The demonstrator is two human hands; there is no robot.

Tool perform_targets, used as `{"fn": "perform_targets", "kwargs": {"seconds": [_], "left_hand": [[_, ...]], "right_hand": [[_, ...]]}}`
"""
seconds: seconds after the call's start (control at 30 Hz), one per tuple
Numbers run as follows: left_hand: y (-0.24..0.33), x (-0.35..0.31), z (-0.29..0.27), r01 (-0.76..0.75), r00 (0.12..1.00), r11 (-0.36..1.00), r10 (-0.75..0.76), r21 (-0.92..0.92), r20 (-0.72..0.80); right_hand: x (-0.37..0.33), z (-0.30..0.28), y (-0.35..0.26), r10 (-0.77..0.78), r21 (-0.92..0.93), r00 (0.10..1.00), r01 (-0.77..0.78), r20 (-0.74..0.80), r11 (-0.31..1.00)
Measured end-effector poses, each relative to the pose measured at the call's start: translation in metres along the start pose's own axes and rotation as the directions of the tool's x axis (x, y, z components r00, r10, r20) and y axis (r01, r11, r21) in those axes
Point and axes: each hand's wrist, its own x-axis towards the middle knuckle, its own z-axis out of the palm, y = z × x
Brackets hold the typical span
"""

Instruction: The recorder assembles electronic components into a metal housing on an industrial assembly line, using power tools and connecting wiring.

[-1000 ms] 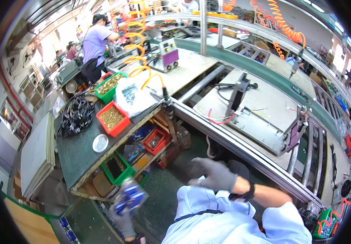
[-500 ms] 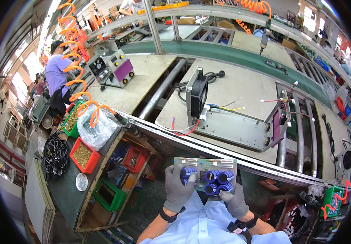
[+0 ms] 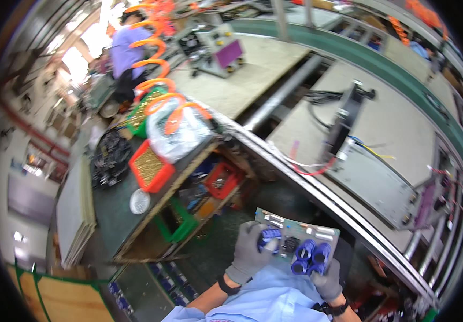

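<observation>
A circuit board [image 3: 290,232] with several blue capacitors [image 3: 310,257] is held up in front of my blue shirt. My left hand [image 3: 250,251], in a grey glove, grips its left end, the fingers round a blue capacitor there. At the lower right corner my gloved right hand [image 3: 328,282] pinches the board's edge, with its fingers partly hidden behind. Beyond the bench edge lies an open metal chassis [image 3: 373,180] with a black fan [image 3: 346,118] upright at one end and a purple panel [image 3: 428,204] at the other. Loose wires stick out of it.
To my left a side bench carries a red bin of brass screws [image 3: 150,166], a green bin [image 3: 140,115], a plastic bag [image 3: 180,134] and black cables [image 3: 110,158]. An orange coiled hose [image 3: 159,70] hangs above. A person [image 3: 129,51] stands far left beside the line.
My view has swung left, so the bench and chassis appear shifted right and tilted. Both hands keep their hold on the circuit board, which now slants down to the right.
</observation>
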Motion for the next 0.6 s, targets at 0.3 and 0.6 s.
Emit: {"fn": "perform_targets", "kwargs": {"seconds": [0.3, 0.6], "left_hand": [[-0.017, 0.001, -0.105, 0.294, 0.952, 0.951, -0.281, 0.097, -0.122], [-0.187, -0.012, -0.315, 0.772, 0.635, 0.381, -0.462, 0.508, -0.619]], "right_hand": [[0.031, 0.059, -0.040, -0.400, -0.191, 0.782, 0.537, 0.477, 0.822], [0.040, 0.006, -0.029, -0.096, 0.196, 0.995, 0.089, 0.025, 0.977]]}}
